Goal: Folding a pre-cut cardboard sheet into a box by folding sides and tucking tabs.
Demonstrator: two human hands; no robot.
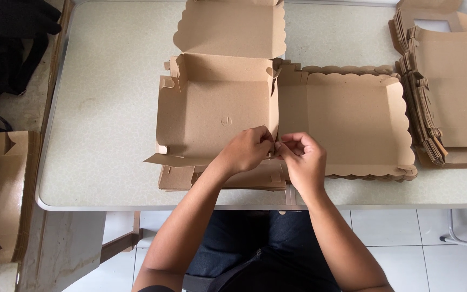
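Cardboard box [217, 108], one, seemingly pinched at its corner by two hands: left [247, 148], right [304, 159].

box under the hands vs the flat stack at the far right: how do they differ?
The box has its side walls folded upright and its scalloped lid open at the back; the flat stack lies unfolded, many sheets piled. The box is a single piece in front of the person, with the left hand and right hand pinching its near right corner; no hand touches the stack at the table's right edge. Both are plain brown cardboard.
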